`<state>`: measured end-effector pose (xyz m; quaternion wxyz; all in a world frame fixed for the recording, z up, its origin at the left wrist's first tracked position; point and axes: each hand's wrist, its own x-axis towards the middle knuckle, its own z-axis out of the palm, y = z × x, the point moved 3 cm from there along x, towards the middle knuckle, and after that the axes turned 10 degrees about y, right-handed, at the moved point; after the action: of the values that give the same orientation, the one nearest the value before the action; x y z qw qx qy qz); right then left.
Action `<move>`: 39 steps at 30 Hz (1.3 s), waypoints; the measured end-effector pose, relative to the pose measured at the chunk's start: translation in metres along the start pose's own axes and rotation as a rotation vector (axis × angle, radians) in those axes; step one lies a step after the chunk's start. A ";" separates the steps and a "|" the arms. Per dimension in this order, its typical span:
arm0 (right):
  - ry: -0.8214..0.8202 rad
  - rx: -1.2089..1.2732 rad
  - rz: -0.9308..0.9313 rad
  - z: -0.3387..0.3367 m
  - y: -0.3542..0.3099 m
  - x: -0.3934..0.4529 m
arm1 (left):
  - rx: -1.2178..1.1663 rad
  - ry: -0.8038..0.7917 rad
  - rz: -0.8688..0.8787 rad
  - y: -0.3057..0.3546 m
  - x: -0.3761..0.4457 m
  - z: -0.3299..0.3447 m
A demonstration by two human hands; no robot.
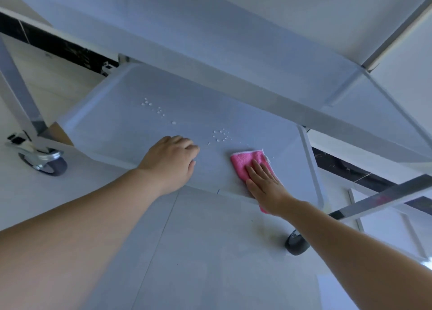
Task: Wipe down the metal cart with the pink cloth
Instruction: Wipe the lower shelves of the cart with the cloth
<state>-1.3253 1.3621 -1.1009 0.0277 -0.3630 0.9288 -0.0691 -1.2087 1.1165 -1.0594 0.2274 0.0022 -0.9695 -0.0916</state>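
The metal cart's lower shelf (131, 127) lies below me, with water droplets (219, 135) beaded across its middle. A folded pink cloth (245, 161) rests flat on the shelf near its front right corner. My right hand (264, 181) presses down on the cloth with fingers straight and flat; part of the cloth hangs over the front edge under my wrist. My left hand (171, 163) rests on the shelf's front edge to the left of the cloth, fingers curled, holding nothing. The cart's upper shelf (233, 59) overhangs the far half of the lower one.
A cart leg (18, 94) with a caster wheel (50, 163) stands at the left; another wheel (297, 242) is at the front right under a slanted metal bar (383, 198). Grey tiled floor (210, 251) lies below, with a black strip (58, 45) along the wall behind.
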 end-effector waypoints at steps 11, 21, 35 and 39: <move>0.038 0.014 -0.095 -0.001 0.006 0.002 | 0.012 -0.140 -0.238 0.031 -0.035 0.017; 0.161 -0.002 -0.124 0.003 0.010 -0.002 | -0.062 -0.067 -0.103 0.071 -0.024 0.067; -0.026 -0.469 -0.066 -0.006 0.118 0.020 | -0.269 0.004 -0.257 0.063 0.004 0.069; -0.067 -0.522 -0.001 -0.012 0.145 0.055 | -0.385 0.037 -0.301 0.058 0.001 0.073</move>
<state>-1.4640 1.4313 -1.1106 -0.0364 -0.3604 0.9135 0.1850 -1.2399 1.1863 -1.1127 0.2252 0.1050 -0.9185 -0.3075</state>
